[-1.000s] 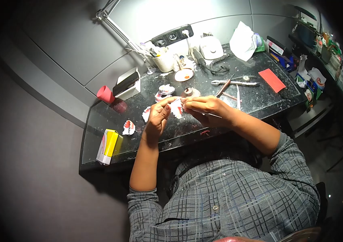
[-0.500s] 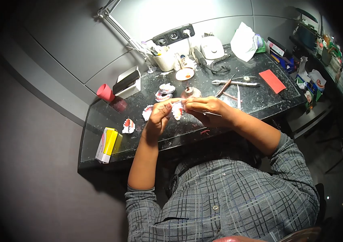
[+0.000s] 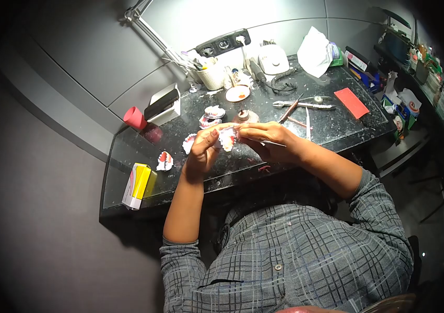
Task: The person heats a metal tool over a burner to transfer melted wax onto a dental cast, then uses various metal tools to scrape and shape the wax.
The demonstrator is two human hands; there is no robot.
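Observation:
A white dental cast with red-pink wax on it (image 3: 227, 140) sits between my two hands above the table's front part. My left hand (image 3: 204, 148) is closed round its left side, thumb and fingers pressed to it. My right hand (image 3: 269, 134) is at the cast's right side, its fingers closed on a slim metal tool (image 3: 275, 143) whose shaft sticks out to the right; the tool's tip is hidden. Just behind my hands stand a small round lamp-like jar (image 3: 248, 118) and a pair of toothed casts (image 3: 212, 118). Another cast (image 3: 189, 142) lies partly behind my left hand.
A cast with red wax (image 3: 164, 161) and a yellow-white box (image 3: 137, 186) lie left. Pliers (image 3: 310, 105), a carving knife (image 3: 291, 109) and a red wax sheet (image 3: 352, 103) lie right. A pink cup (image 3: 135, 118), tool pot (image 3: 212, 78) and small dish (image 3: 238, 93) stand farther back.
The cast stays in my hands, with only a slight shift of the fingers of my right hand. The whole view has moved a little; the things on the table lie as before.

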